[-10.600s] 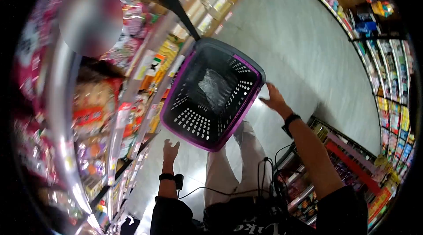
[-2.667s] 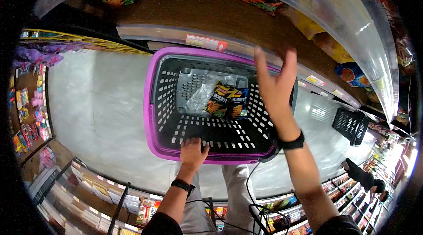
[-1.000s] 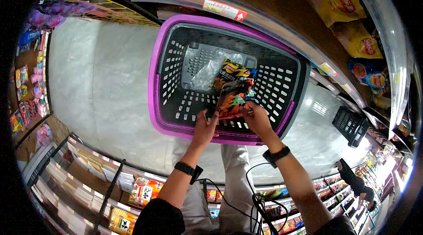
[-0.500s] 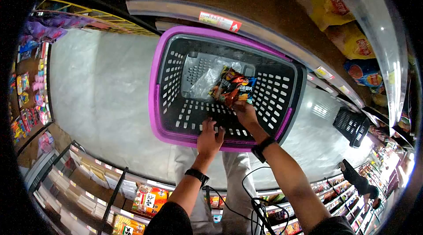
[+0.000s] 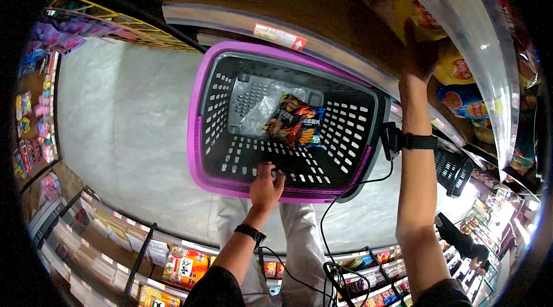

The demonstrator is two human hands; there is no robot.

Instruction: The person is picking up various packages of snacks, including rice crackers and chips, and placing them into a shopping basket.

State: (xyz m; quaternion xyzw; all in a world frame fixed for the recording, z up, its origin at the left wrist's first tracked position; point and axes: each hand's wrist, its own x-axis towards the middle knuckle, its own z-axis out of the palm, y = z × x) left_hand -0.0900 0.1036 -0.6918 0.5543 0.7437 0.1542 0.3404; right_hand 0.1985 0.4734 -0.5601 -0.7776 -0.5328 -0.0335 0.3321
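Note:
A black shopping basket with a purple rim stands in front of me. Inside it lie a dark, orange-patterned snack bag and some crumpled clear plastic. My left hand is over the basket's near rim, its fingers apart and holding nothing. Up at the shelf on the right, my right hand reaches towards the yellow snack bags. Its fingers look stretched out in the shadow, with nothing visible in them. Whether they touch a bag is too dark to see.
A shelf edge with a price label runs behind the basket. Blue snack bags sit beside the yellow ones. Another black basket stands on the floor at right, and a person is farther off. A cable hangs by my legs.
My right hand has let go of the snack bag, which now lies in the basket, and has moved up and right to the shelf. My left hand stays near the rim.

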